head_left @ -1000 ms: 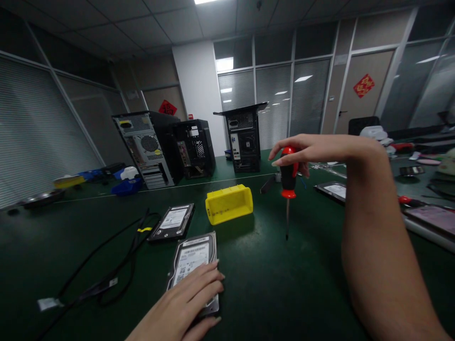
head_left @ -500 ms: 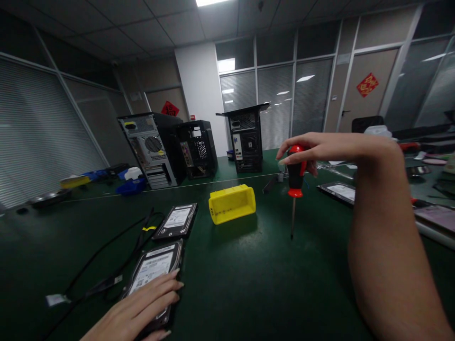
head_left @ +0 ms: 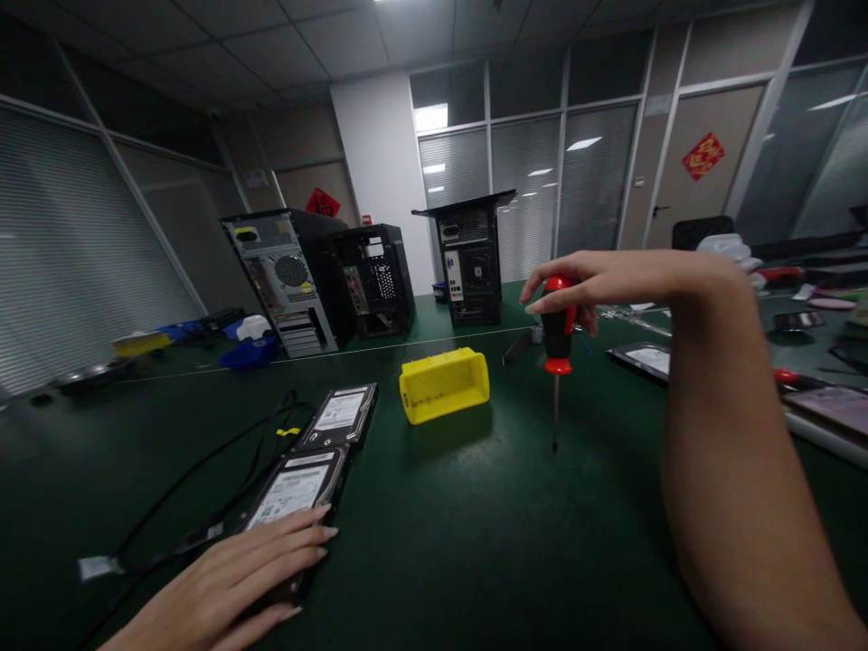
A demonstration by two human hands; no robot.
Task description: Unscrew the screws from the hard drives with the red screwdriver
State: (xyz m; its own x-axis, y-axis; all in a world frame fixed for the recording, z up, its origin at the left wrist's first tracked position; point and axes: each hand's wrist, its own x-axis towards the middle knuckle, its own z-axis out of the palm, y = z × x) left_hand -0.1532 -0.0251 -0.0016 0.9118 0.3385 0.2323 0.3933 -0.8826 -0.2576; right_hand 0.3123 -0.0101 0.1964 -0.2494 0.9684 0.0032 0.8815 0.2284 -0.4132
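My right hand (head_left: pixel 570 287) grips the red and black handle of a screwdriver (head_left: pixel 558 339), held upright with its tip pointing down at the green table (head_left: pixel 475 542). At the lower left, my left hand (head_left: pixel 250 570) lies with fingers stretched over the near hard drive (head_left: pixel 295 488), covering its lower part. The far hard drive (head_left: pixel 341 411) touches the near one's upper end. Between the drives and the screwdriver, a yellow bin (head_left: pixel 444 384) rests on its side, its opening toward me.
Three computer cases (head_left: pixel 291 280) (head_left: pixel 376 280) (head_left: pixel 471 262) stand at the back. Black cables (head_left: pixel 196 470) lie left of the drives. Another hard drive (head_left: pixel 644 359) is partly behind my right forearm. A blue bin (head_left: pixel 250 353) sits at the back left.
The near drive has moved up against the far one, closing the gap between them. My left hand has slid slightly down and left on it. The screwdriver has shifted slightly left.
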